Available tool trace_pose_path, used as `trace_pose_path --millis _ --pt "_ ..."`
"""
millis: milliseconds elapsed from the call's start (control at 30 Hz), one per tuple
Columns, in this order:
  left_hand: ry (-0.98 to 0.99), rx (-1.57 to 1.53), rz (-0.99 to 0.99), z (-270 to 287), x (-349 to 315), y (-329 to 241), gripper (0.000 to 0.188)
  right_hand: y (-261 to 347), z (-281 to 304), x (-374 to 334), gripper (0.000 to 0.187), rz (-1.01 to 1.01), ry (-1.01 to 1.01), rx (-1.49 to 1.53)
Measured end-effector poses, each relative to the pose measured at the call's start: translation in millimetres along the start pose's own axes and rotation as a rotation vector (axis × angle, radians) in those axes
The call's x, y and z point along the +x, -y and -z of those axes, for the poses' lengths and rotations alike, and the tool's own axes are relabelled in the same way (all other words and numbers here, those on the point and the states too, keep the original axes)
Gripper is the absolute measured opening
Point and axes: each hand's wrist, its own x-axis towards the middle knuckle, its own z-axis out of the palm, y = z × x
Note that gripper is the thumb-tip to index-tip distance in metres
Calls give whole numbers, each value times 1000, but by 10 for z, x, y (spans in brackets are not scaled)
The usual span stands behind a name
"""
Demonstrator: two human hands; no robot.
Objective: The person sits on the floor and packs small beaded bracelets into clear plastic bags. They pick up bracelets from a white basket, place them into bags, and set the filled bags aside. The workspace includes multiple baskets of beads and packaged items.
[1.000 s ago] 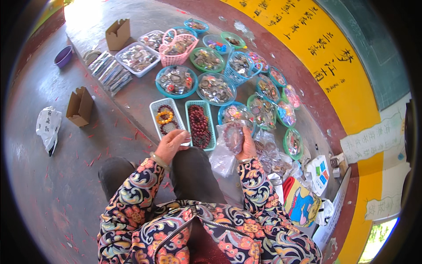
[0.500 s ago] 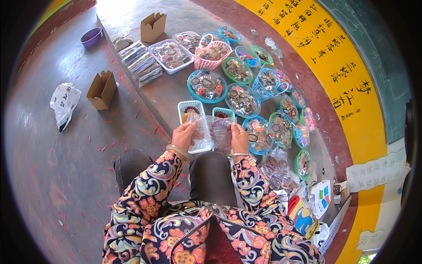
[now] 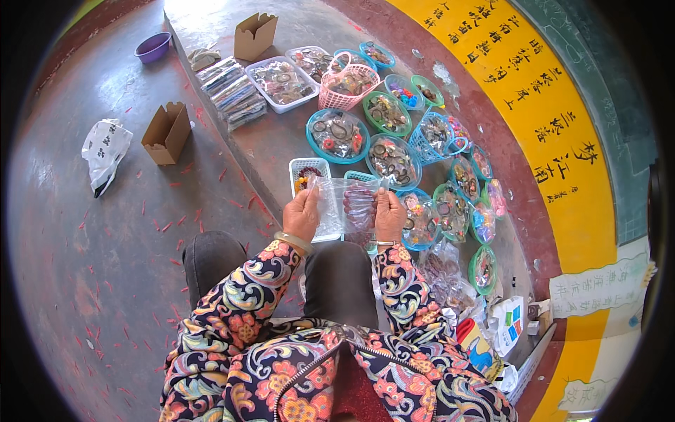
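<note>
A clear plastic bag [image 3: 333, 200] is stretched between my two hands, above the baskets by my knees. My left hand [image 3: 301, 214] pinches its left edge, and my right hand [image 3: 389, 214] pinches its right edge. Behind the bag stands a white basket [image 3: 298, 167] with dark red and yellow beaded bracelets [image 3: 306, 175] in it. Partly covered by the bag, a teal basket [image 3: 359, 175] holds dark red beads. I cannot tell whether anything lies inside the bag.
Several round baskets of packed hair ties, such as a blue one [image 3: 337, 158], spread to the right. A pink basket [image 3: 342, 96] and a white tray [image 3: 284, 107] stand farther back. Cardboard boxes [image 3: 167, 135] and a purple basin [image 3: 152, 49] are at left. Plastic bags [image 3: 444, 271] lie beside my right knee.
Both hands have shifted slightly right, keeping hold of the bag, which now looks more flatly stretched. The whole view has also shifted a little.
</note>
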Motion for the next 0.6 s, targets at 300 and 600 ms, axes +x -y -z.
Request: trace_pose_path --millis 300,600 --pt "36 -132 102 149 20 56 31 611 -8 -70 29 -520 97 779" --pt "17 -141 63 97 24 34 33 530 -3 -24 29 -506 241 694"
